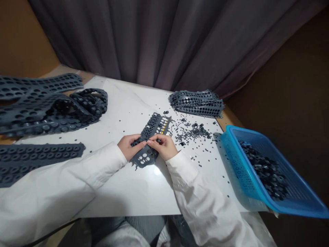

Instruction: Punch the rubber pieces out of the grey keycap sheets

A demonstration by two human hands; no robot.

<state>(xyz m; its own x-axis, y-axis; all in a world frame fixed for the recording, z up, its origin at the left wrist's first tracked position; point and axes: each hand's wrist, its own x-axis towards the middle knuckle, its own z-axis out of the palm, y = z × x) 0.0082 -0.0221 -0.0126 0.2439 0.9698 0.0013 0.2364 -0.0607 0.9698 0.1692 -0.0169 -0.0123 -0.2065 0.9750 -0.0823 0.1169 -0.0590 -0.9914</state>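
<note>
A dark grey rubber sheet (149,128) with rows of raised round parts and open holes lies at a slant on the white table. My left hand (130,145) is closed on its left edge, thumb pointing right. From the other side my right hand (163,146) pinches at the middle of the sheet, its thumb and fingertips meeting near my left thumb. Whether a small part sits between the right fingertips is hidden. White table shows through several holes at the near end, and yellow shows in some holes along the far right edge.
Small black discs (199,131) are scattered right of the sheet. A blue plastic basket (231,164) holding black rubber parts (267,171) stands at the right. Punched sheets (196,103) lie at the back; more perforated sheets (51,103) and a ring-studded sheet (41,154) lie left.
</note>
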